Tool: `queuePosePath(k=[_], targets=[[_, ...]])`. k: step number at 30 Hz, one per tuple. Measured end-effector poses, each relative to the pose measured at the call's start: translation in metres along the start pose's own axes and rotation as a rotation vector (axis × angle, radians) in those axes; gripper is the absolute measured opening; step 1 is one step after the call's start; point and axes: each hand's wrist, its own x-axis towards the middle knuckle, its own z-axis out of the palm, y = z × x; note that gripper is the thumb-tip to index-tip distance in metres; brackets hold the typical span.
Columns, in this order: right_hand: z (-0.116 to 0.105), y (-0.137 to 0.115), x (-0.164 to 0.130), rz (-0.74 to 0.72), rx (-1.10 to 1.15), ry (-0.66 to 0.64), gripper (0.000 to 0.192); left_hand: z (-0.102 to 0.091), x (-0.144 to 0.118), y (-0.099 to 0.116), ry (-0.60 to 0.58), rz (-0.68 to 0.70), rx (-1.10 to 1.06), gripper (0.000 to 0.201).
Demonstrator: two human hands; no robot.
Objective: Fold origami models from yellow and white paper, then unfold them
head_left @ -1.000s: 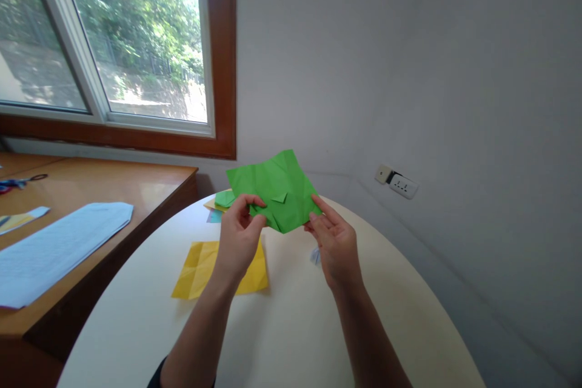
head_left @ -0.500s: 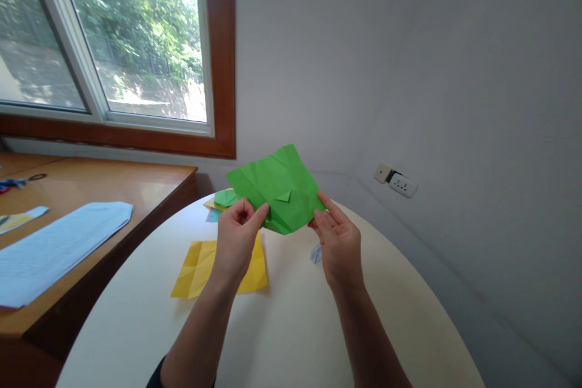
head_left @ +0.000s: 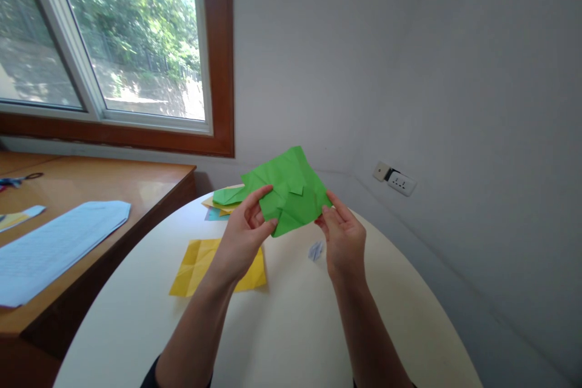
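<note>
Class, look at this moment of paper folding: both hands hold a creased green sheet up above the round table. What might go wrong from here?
1. The creased green paper sheet is held in the air only at its lower edges by the left hand and right hand; unsupported, a new fold may land off its creases.
2. The small pale paper scrap on the round cream table lies just below the hands and might get swept away.

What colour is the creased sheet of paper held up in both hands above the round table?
Green; the creased paper shows best in the head view, held between the left hand and the right hand.
</note>
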Motion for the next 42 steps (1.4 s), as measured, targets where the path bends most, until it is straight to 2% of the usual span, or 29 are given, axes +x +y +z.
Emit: queuePosePath(k=[5,7,10,13,15,18,22,25,32,37,42], targets=[[-0.001,0.003,0.002,-0.050,-0.127,-0.004,0.049,0.000,0.002,0.000,0.048,0.006,0.046,0.055],[-0.001,0.001,0.002,-0.150,-0.253,0.008,0.044,0.000,0.003,-0.002,0.079,0.052,0.107,0.053],[-0.001,-0.003,-0.002,-0.332,-0.468,0.100,0.032,-0.003,0.005,-0.008,0.115,0.157,0.251,0.055],[0.001,-0.007,-0.005,-0.388,-0.465,0.093,0.018,-0.006,0.006,-0.013,0.101,0.221,0.443,0.058],[0.003,-0.007,-0.007,-0.293,-0.358,-0.019,0.017,-0.007,0.006,-0.014,0.075,0.250,0.544,0.058],[0.007,-0.004,-0.006,-0.053,-0.216,-0.185,0.025,-0.006,0.005,-0.014,0.023,0.289,0.608,0.058],[0.010,0.001,-0.005,0.208,-0.060,-0.266,0.038,-0.005,0.003,-0.013,-0.065,0.305,0.586,0.057],[0.012,0.000,-0.005,0.333,0.052,-0.293,0.042,-0.003,0.001,-0.011,-0.125,0.306,0.584,0.057],[0.013,-0.002,-0.007,0.451,0.211,-0.345,0.038,0.001,-0.002,-0.002,-0.268,0.271,0.680,0.049],[0.016,0.002,-0.010,0.484,0.214,-0.375,0.033,0.005,-0.003,-0.002,-0.238,0.206,0.542,0.032],[0.018,0.008,-0.014,0.510,0.154,-0.423,0.033,0.006,-0.002,0.000,-0.156,0.157,0.580,0.020]])
